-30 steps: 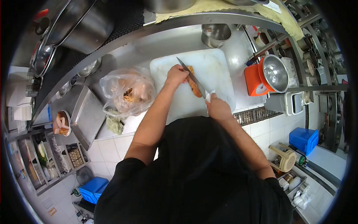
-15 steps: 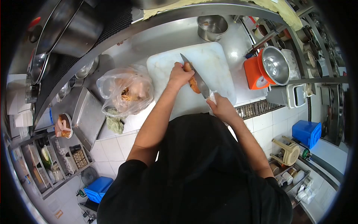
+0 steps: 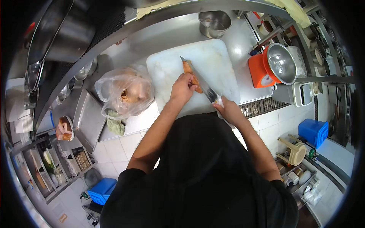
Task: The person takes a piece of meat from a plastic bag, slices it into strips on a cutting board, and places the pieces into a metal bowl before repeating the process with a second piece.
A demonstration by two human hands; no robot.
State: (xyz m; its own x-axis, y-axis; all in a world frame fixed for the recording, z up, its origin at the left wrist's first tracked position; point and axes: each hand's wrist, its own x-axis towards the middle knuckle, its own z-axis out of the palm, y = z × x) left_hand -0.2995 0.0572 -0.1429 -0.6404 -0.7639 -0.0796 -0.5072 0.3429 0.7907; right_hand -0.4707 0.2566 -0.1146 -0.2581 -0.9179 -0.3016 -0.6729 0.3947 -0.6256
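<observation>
A long, orange-brown piece of meat lies on a white cutting board. My left hand is closed over its nearer part, fingers curled and hiding some of it. In my right hand is the handle of a large kitchen knife, with white paper or cloth at the grip. The blade slants away to the left along the meat's right side, its tip near the far end of the piece.
Left of the board sits a clear plastic bag with meat inside, a green cloth beside it. A metal pot stands behind the board. An orange scale with a steel bowl is to the right. A metal shelf edge crosses above.
My left hand has slid toward me along the meat, uncovering its far end. The knife stays beside the piece, its tip slightly farther left. The view has shifted a little.
</observation>
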